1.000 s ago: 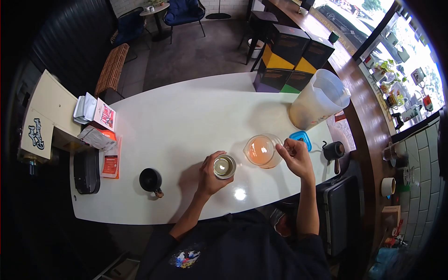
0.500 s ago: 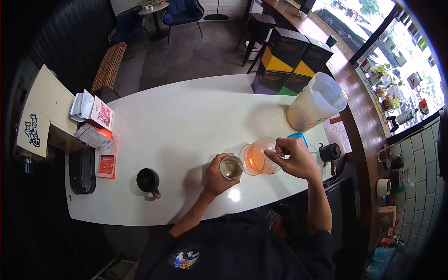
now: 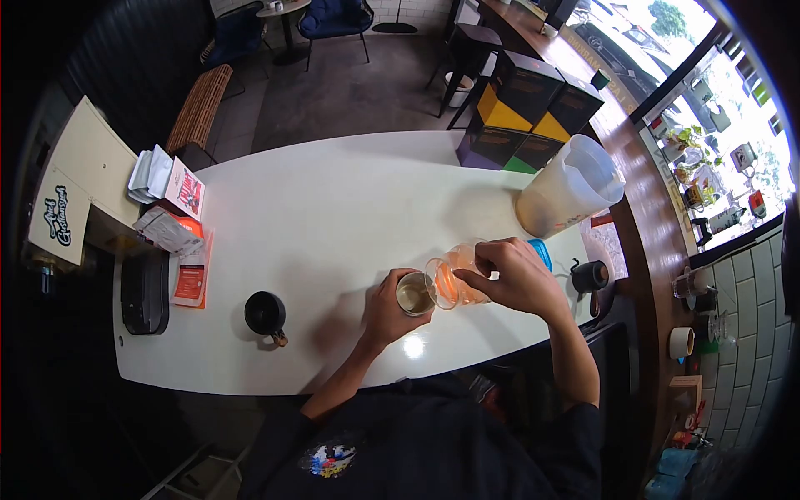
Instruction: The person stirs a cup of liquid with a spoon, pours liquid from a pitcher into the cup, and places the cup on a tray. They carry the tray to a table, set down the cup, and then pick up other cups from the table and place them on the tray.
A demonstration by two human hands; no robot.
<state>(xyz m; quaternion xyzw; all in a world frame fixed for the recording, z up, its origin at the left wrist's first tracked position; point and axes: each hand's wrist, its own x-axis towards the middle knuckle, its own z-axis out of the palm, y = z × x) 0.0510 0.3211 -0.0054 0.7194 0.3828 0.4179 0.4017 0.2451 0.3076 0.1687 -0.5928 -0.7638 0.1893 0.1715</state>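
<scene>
My left hand (image 3: 387, 312) is wrapped round a small cup (image 3: 414, 296) with a pale inside, held over the white table. My right hand (image 3: 521, 279) grips the handle of a clear glass pitcher (image 3: 445, 283) that has orange liquid in it. The pitcher is tipped to the left, its rim at the right edge of the cup. Whether liquid is crossing into the cup is hard to make out. Left of my hands, a black cup (image 3: 265, 313) with a wooden handle stands on the table.
A large translucent jug (image 3: 558, 196) stands at the back right, near a blue object (image 3: 542, 252) and a small black kettle (image 3: 589, 276). Stacked black boxes (image 3: 527, 87) rise beyond the table (image 3: 333, 192). Packets (image 3: 169, 229) and a black case (image 3: 145, 293) lie at the left.
My right hand has tilted the glass pitcher further left, and its orange liquid has shifted toward the rim. My left hand keeps the cup nearly in place. The camera view has shifted slightly.
</scene>
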